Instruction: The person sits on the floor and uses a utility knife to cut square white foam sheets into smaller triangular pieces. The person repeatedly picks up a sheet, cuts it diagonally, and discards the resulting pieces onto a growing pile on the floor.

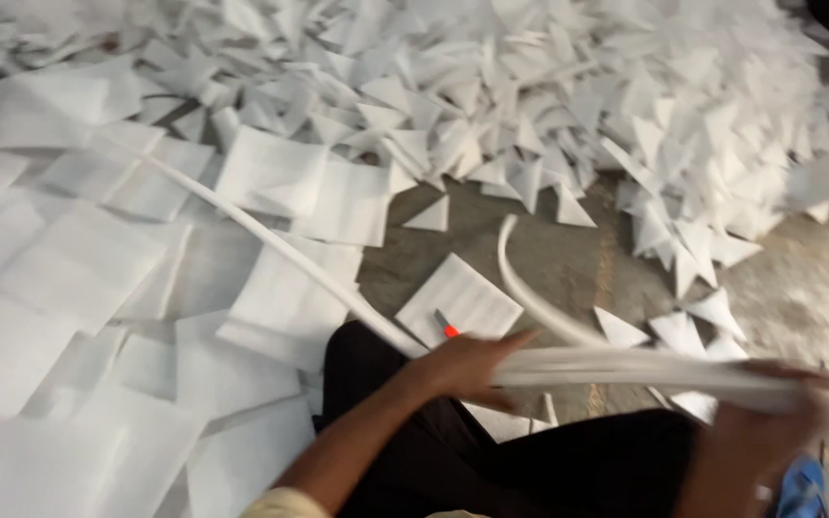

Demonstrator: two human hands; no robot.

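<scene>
My left hand point(467, 364) and my right hand point(760, 432) both grip a flat stack of white foam sheets point(645, 369), held level above my black-trousered legs; the stack is motion-blurred. My left hand holds its left end, my right hand its right end. Just beyond my left hand a white square sheet point(460, 299) lies on the floor with a small cutter with a red tip point(447, 324) on it.
A large heap of white foam triangles point(568, 96) covers the far floor. Square white foam sheets point(79, 269) lie spread on the left. A long white strip point(280, 251) runs diagonally and a curved strip point(530, 288) lies on the bare grey floor point(798, 278).
</scene>
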